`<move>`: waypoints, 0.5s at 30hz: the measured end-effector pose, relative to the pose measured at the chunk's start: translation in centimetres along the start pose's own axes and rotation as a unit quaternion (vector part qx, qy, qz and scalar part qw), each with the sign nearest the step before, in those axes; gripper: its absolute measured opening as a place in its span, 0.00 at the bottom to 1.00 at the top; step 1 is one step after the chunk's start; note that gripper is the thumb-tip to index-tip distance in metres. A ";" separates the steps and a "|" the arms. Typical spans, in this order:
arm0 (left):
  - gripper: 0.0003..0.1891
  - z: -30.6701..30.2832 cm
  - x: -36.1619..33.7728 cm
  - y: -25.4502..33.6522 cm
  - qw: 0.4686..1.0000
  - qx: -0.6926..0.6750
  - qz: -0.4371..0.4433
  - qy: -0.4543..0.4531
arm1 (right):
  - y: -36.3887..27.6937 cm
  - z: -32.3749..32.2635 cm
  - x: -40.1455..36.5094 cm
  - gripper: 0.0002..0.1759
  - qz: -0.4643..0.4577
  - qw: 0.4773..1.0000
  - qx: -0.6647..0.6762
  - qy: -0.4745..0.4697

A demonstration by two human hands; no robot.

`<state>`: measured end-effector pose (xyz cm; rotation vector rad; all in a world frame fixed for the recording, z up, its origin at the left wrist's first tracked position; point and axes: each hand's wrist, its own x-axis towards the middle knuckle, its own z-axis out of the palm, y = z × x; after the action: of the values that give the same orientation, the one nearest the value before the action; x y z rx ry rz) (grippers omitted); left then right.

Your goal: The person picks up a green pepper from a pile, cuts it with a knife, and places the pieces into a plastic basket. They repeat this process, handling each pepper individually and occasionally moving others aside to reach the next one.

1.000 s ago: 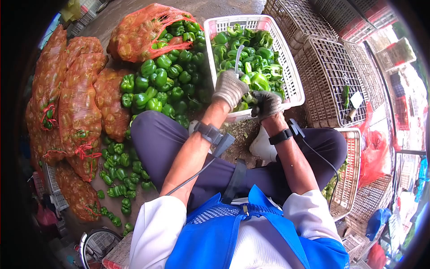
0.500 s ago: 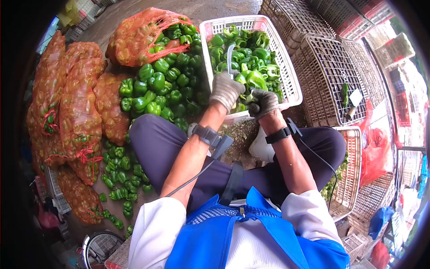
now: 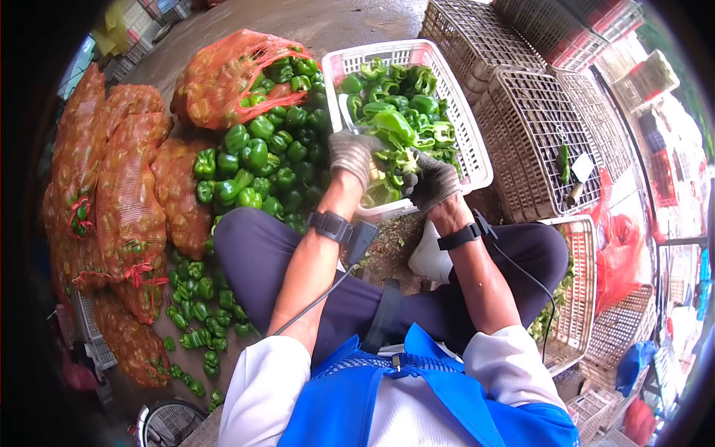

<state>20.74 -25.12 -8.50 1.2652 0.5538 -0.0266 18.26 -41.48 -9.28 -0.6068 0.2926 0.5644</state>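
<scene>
Orange mesh sacks (image 3: 126,171) lie stacked far out to the left of the left hand (image 3: 351,153). One sack (image 3: 223,74) is open beyond it and to its left. A heap of loose green peppers (image 3: 261,160) spreads on the floor just left of that hand, and smaller ones (image 3: 197,298) trail back past the person's left knee. Empty brown crates (image 3: 521,127) stand to the right of the right hand (image 3: 432,181).

Straight ahead of both hands is a white crate (image 3: 376,54) filled with green pepper pieces. Both hands are over its near edge.

One pepper (image 3: 391,127) is held up above the crate's contents, between the two hands and just beyond them. The gloved right hand is curled around its lower end from the right. The gloved left hand is clenched in a fist against the pepper's left side. What the fist holds cannot be made out.
</scene>
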 end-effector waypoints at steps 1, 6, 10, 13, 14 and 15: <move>0.10 -0.1 1.1 -0.7 1.000 0.004 0.010 -0.007 | -0.2 -0.2 -0.1 0.14 0.006 1.000 -0.005 0.008; 0.07 0.8 2.2 -1.8 0.998 0.011 0.059 -0.004 | -0.9 0.0 -1.0 0.14 0.014 1.000 -0.013 0.002; 0.07 -0.6 4.6 -2.6 0.997 0.046 0.014 -0.053 | -1.7 -2.5 -1.1 0.15 0.027 0.990 0.005 -0.137; 0.09 0.7 4.3 -2.4 0.996 0.060 0.067 -0.017 | -2.1 -0.3 -2.2 0.16 -0.013 0.999 0.029 -0.017; 0.11 1.1 3.8 -2.0 0.993 0.087 0.078 -0.021 | -2.0 -0.6 -1.8 0.16 -0.021 0.999 0.040 -0.012; 0.12 1.6 2.8 -1.3 0.989 0.113 0.088 -0.026 | -2.0 -1.3 -1.3 0.17 -0.030 0.998 0.052 -0.007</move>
<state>23.41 -26.20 -10.51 1.5276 0.4002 0.0260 18.25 -44.19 -8.82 -0.5088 0.2887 0.4929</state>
